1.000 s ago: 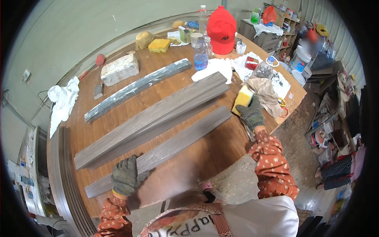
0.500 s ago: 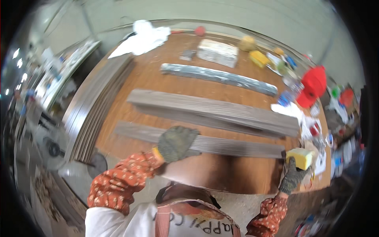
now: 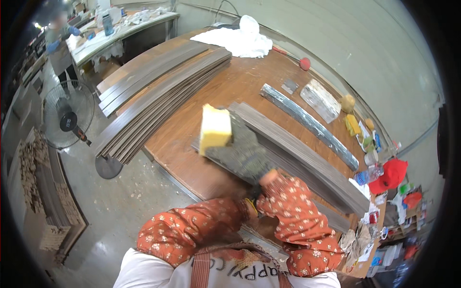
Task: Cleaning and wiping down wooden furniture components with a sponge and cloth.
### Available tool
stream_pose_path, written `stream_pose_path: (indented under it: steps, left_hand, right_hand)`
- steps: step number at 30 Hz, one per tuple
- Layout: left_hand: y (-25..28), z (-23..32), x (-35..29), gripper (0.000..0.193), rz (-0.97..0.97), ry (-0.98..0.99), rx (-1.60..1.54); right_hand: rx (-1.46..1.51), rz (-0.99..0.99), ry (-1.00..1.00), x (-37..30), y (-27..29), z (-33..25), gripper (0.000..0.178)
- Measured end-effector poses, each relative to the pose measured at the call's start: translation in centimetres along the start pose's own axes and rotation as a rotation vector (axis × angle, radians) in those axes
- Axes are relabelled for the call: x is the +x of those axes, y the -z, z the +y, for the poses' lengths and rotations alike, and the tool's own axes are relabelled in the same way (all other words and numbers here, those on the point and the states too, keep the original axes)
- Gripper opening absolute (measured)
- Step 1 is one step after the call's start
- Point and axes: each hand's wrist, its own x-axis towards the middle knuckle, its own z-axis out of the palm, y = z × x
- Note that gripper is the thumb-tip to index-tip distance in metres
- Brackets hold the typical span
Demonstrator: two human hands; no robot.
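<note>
My right hand (image 3: 245, 149), in a dark grey-green glove, grips a yellow and pale sponge (image 3: 216, 128). It is over the left part of a single grey wood-grain board (image 3: 331, 217); the glove hides whether the sponge touches the board. My left hand (image 3: 256, 193) is tucked below my right wrist, near the board's front edge. Its fingers are hidden behind the right forearm and glove. Just beyond the board lies a stack of similar grey boards (image 3: 307, 151).
Long board piles (image 3: 163, 103) lie on the table's left side. A silvery wrapped bar (image 3: 312, 126) and a whitish block (image 3: 321, 100) lie farther back. A red cap (image 3: 390, 174) and bottle (image 3: 369, 175) stand right. A fan (image 3: 68, 120) and a person (image 3: 58, 45) are at left.
My right hand has carried the sponge from the table's right end leftward over the board. My left hand has moved right, under the right forearm. The view has turned left.
</note>
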Motion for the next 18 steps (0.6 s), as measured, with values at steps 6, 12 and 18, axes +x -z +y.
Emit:
stream_pose_path:
  steps: [6, 12, 18]
  left_hand:
    - [2.9, 0.5, -2.5, 0.044, -0.115, 0.044, 0.009]
    - [3.0, 1.5, 0.4, 0.045, -0.265, 0.052, 0.030]
    - [6.5, 0.3, 0.5, 0.046, -0.497, -0.067, 0.052]
  right_hand:
    - [-0.591, -0.179, 0.191, 6.7, -4.4, 2.7, 0.082]
    - [-0.330, -0.051, 0.167, 9.0, -3.2, 2.2, 0.076]
    - [-0.681, -0.185, 0.178, 8.0, -5.1, 1.6, 0.072]
